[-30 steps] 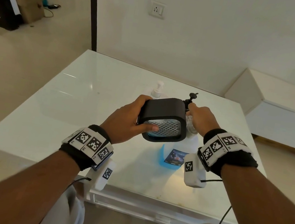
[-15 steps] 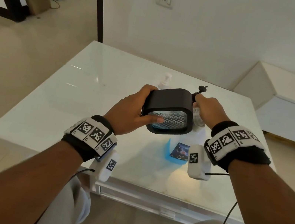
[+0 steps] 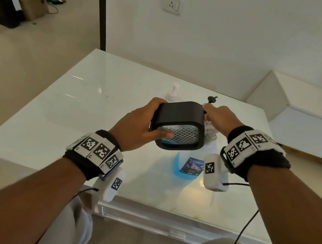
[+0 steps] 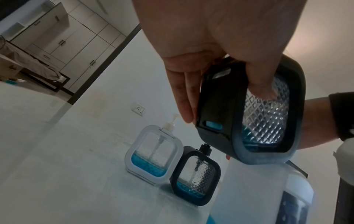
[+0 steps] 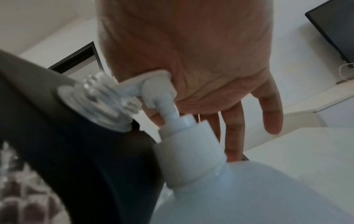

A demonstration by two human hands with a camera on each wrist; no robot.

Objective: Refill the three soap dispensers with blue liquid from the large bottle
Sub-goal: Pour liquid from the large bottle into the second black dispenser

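Blue liquid sits only low in every dispenser I can see, so I judge the refill has hardly begun. My left hand (image 4: 220, 50) grips the black dispenser (image 4: 254, 112) in the air, thumb on its patterned window and fingers behind it, tilted with its open neck (image 5: 99, 97) right at the spout of the large bottle's pump (image 5: 153, 84). My right hand (image 5: 191, 60) rests its palm on the pump top, fingers loose and straight. The large bottle (image 5: 258, 189) stands on the white table (image 3: 49, 124). Behind it wait the white dispenser (image 4: 153, 154) and a second black dispenser (image 4: 195, 178), touching each other, pumps on. All three are left to fill, I think.
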